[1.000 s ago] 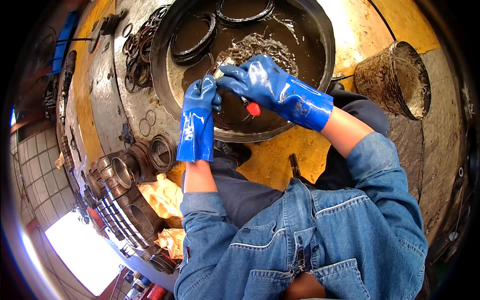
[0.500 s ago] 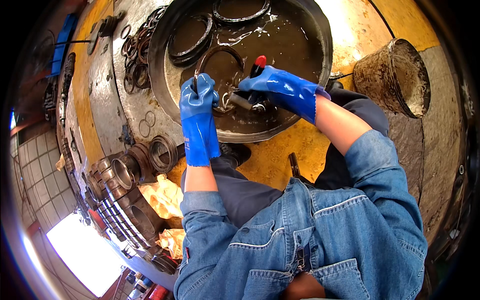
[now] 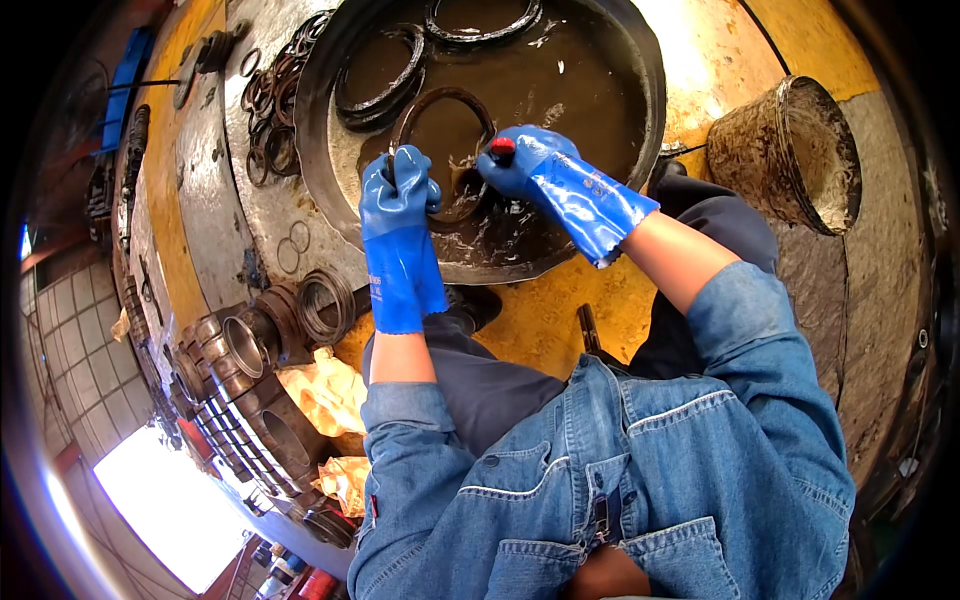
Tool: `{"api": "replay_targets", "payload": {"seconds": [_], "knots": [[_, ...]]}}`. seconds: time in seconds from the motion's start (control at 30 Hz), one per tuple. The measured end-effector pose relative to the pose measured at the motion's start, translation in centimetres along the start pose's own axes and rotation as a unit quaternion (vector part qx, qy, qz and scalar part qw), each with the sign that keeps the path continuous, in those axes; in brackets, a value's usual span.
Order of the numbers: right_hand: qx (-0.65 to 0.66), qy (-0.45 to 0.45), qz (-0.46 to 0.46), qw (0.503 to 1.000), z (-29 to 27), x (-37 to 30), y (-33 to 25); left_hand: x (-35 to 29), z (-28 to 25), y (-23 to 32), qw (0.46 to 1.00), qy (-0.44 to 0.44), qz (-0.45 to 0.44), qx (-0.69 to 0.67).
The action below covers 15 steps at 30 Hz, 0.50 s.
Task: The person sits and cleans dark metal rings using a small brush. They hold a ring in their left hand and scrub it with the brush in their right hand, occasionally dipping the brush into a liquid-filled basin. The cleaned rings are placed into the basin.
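Both my hands wear blue rubber gloves over a wide basin (image 3: 653, 130) of murky brown water. With closed fingers my left hand (image 3: 398, 190) grips the left side of a dark metal ring (image 3: 445, 93), which is partly in the water. My right hand (image 3: 525, 163) is closed round a hand tool (image 3: 503, 147) with a red-ended handle. Its head is low, inside the ring near the right side, and mostly hidden, so I cannot tell its exact kind. More dark rings (image 3: 385, 80) lie in the basin at the upper left, and another ring (image 3: 480, 38) at its far edge.
Several loose rings (image 3: 268, 110) lie on the floor left of the basin. Stacked metal cylinders (image 3: 245, 345) and crumpled tan paper (image 3: 328, 390) are at the lower left. A dirty bucket (image 3: 770, 150) lies tilted at the right. My knees flank the basin's near edge.
My right hand has turned and shifted slightly, tipping the tool's red end down toward the ring's right side. The left hand still holds the ring in nearly the same place.
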State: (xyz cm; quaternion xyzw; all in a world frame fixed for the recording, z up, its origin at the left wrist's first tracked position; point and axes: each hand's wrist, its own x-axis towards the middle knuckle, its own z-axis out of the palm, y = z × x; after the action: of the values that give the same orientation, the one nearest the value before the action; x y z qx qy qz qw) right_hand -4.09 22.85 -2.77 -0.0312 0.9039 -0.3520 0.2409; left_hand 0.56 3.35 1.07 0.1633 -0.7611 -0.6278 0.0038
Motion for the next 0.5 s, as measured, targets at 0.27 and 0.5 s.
{"api": "replay_targets", "payload": {"seconds": [0.27,0.5], "knots": [[0.204,0.069,0.013,0.977,-2.0,4.0,3.1,1.5,-0.5,-2.0,0.997,-0.018,-0.075,-0.016],[0.353,-0.096,-0.151,0.918,-3.9,0.4,-2.1,2.1,-0.2,-5.0,0.994,-0.071,0.003,0.082]]}}
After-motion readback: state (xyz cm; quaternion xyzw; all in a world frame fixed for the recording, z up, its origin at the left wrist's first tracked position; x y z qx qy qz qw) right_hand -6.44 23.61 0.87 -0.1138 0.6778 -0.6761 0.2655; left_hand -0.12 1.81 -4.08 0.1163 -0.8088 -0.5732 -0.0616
